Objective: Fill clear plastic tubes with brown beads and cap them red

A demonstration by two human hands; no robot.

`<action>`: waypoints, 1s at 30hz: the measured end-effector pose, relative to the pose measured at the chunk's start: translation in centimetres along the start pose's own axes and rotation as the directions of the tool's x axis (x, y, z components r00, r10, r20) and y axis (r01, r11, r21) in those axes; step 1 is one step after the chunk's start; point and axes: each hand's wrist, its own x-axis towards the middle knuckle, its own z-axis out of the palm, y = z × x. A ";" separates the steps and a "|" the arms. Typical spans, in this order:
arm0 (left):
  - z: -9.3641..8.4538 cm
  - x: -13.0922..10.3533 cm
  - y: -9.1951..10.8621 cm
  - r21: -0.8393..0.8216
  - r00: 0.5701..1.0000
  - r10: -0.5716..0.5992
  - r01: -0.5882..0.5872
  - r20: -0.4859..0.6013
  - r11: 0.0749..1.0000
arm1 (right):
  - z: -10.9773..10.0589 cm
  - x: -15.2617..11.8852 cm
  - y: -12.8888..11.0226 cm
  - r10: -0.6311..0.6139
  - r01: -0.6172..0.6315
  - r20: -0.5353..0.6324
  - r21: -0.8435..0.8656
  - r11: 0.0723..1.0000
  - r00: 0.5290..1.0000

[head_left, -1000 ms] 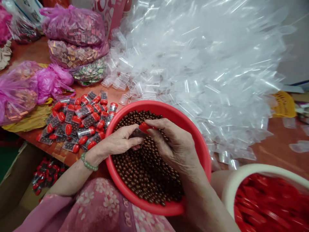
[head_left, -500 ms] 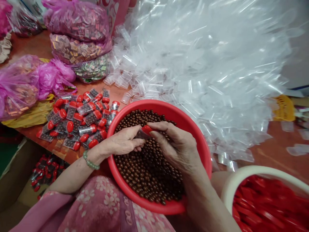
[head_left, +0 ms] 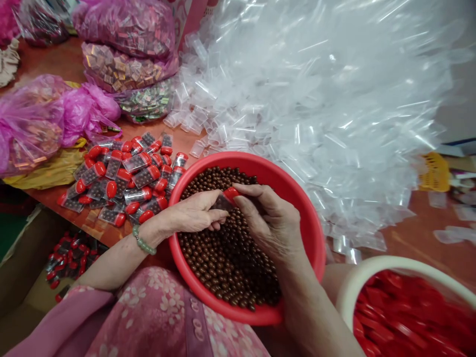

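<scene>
Over a red basin [head_left: 183, 263] of round brown balls [head_left: 211, 267], both hands meet at one small clear plastic container [head_left: 223, 202]. Dark contents show through its wall. My left hand [head_left: 193, 212], a green bead bracelet at its wrist, grips the container's body between thumb and fingers. At the other end, my right hand [head_left: 273, 213] pinches the red cap [head_left: 231, 192] with thumb and fingertips. The cap sits on the container's mouth; whether it is fully seated I cannot tell. Left of the basin lies a heap of filled, red-capped containers [head_left: 137, 162].
A large pile of clear empty tubes [head_left: 316, 99] spreads behind the basin. At lower right stands a cream tub [head_left: 347, 297] of red caps [head_left: 401, 312]. Pink bags [head_left: 130, 29] of small packets are stacked at back left. Below the table edge, a cardboard box [head_left: 22, 267] holds more capped containers.
The view has shifted slightly. Both hands stay on the same container and cap over the basin, and the container shows a little more between them.
</scene>
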 end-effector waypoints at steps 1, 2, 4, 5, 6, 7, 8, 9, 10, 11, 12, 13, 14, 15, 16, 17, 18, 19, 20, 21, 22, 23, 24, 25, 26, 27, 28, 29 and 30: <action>0.0 0.0 0.0 0.001 1.000 -0.001 0.001 -0.006 1.000 | 0.0 0.0 0.0 -0.018 0.018 0.003 -0.021 1.000 1.000; 0.0 0.0 0.0 -0.002 1.000 -0.003 0.003 -0.005 1.000 | 0.0 0.1 0.0 -0.036 0.036 0.006 -0.034 0.999 0.999; 0.0 0.0 0.0 -0.032 1.000 -0.017 0.018 0.016 0.999 | -0.1 0.1 0.0 -0.074 0.075 0.014 -0.051 0.996 0.997; 0.0 0.0 0.0 -0.055 0.999 -0.026 0.028 0.032 0.998 | -0.1 0.0 0.0 -0.092 0.093 0.016 -0.061 0.994 0.996; 0.0 0.0 0.0 -0.079 0.998 -0.033 0.036 0.046 0.996 | 0.0 0.0 0.0 -0.112 0.113 0.015 -0.075 0.991 0.994; 0.0 0.1 -0.1 -0.102 0.998 -0.035 0.041 0.054 0.994 | 0.1 -0.1 0.0 -0.131 0.131 0.009 -0.096 0.987 0.991; 0.0 0.1 -0.1 -0.126 0.998 -0.034 0.041 0.056 0.991 | 0.3 -0.1 -0.1 -0.149 0.147 -0.009 -0.123 0.982 0.989; 0.0 0.1 -0.2 -0.146 0.998 -0.029 0.036 0.056 0.989 | 0.5 -0.1 -0.1 -0.169 0.161 -0.037 -0.149 0.976 0.985; 0.0 0.1 -0.2 -0.162 0.998 -0.021 0.029 0.052 0.986 | 0.8 -0.1 -0.1 -0.187 0.173 -0.066 -0.171 0.970 0.980; 0.0 0.2 -0.2 -0.173 0.999 -0.013 0.020 0.044 0.985 | 1.0 -0.1 -0.1 -0.199 0.179 -0.095 -0.185 0.966 0.975; 0.0 0.2 -0.2 -0.176 0.999 -0.007 0.012 0.033 0.984 | 1.3 -0.1 -0.2 -0.202 0.177 -0.119 -0.193 0.965 0.972; 0.0 0.2 -0.2 -0.171 1.000 -0.003 0.007 0.024 0.985 | 1.6 -0.1 -0.3 -0.194 0.166 -0.138 -0.193 0.967 0.971; 0.0 0.2 -0.2 -0.163 1.000 -0.001 0.004 0.018 0.987 | 1.8 -0.1 -0.3 -0.176 0.147 -0.149 -0.187 0.971 0.973; -0.1 0.2 -0.2 -0.155 1.000 0.001 0.001 0.017 0.988 | 1.9 -0.1 -0.4 -0.149 0.122 -0.155 -0.174 0.977 0.977; -0.1 0.2 -0.2 -0.151 1.000 0.005 -0.002 0.021 0.988 | 2.0 -0.2 -0.5 -0.114 0.089 -0.163 -0.154 0.984 0.980; -0.1 0.1 -0.2 -0.154 0.999 0.010 -0.005 0.034 0.988 | 2.1 -0.2 -0.5 -0.075 0.054 -0.170 -0.126 0.991 0.983; -0.1 0.1 -0.2 -0.163 0.999 0.017 -0.009 0.045 0.987 | 2.1 -0.2 -0.5 -0.036 0.020 -0.176 -0.094 0.995 0.984; -0.2 0.1 -0.2 -0.177 0.998 0.024 -0.015 0.050 0.984 | 2.0 -0.3 -0.5 -0.005 -0.005 -0.179 -0.060 0.998 0.984; -0.2 0.1 -0.3 -0.187 0.998 0.033 -0.024 0.049 0.982 | 2.0 -0.3 -0.4 0.018 -0.023 -0.176 -0.029 0.999 0.984; -0.2 0.1 -0.3 -0.192 0.998 0.046 -0.037 0.043 0.981 | 1.9 -0.3 -0.3 0.033 -0.033 -0.168 0.000 0.999 0.985; -0.2 0.2 -0.3 -0.191 0.997 0.062 -0.054 0.037 0.980 | 1.8 -0.3 -0.2 0.041 -0.037 -0.155 0.027 0.999 0.987; -0.2 0.2 -0.3 -0.183 0.996 0.081 -0.073 0.033 0.980 | 1.8 -0.3 -0.1 0.050 -0.042 -0.142 0.057 0.997 0.989; -0.2 0.2 -0.3 -0.164 0.995 0.099 -0.093 0.029 0.982 | 1.9 -0.4 0.0 0.066 -0.054 -0.136 0.088 0.995 0.989; -0.2 0.2 -0.3 -0.136 0.993 0.112 -0.108 0.026 0.985 | 2.0 -0.4 0.1 0.089 -0.073 -0.140 0.118 0.990 0.986; -0.2 0.2 -0.3 -0.107 0.993 0.119 -0.117 0.016 0.987 | 2.1 -0.4 0.1 0.113 -0.091 -0.157 0.139 0.986 0.981; -0.2 0.2 -0.3 -0.081 0.993 0.119 -0.118 0.002 0.990 | 2.3 -0.4 0.1 0.129 -0.103 -0.179 0.148 0.984 0.975; -0.2 0.1 -0.3 -0.056 0.993 0.117 -0.117 -0.013 0.992 | 2.5 -0.4 0.0 0.133 -0.106 -0.202 0.139 0.985 0.970; -0.1 0.1 -0.4 -0.040 0.993 0.118 -0.119 -0.029 0.992 | 2.6 -0.4 -0.1 0.118 -0.095 -0.220 0.113 0.989 0.968; -0.1 0.0 -0.4 -0.042 0.992 0.125 -0.126 -0.034 0.991 | 2.7 -0.4 -0.2 0.080 -0.065 -0.232 0.071 0.995 0.969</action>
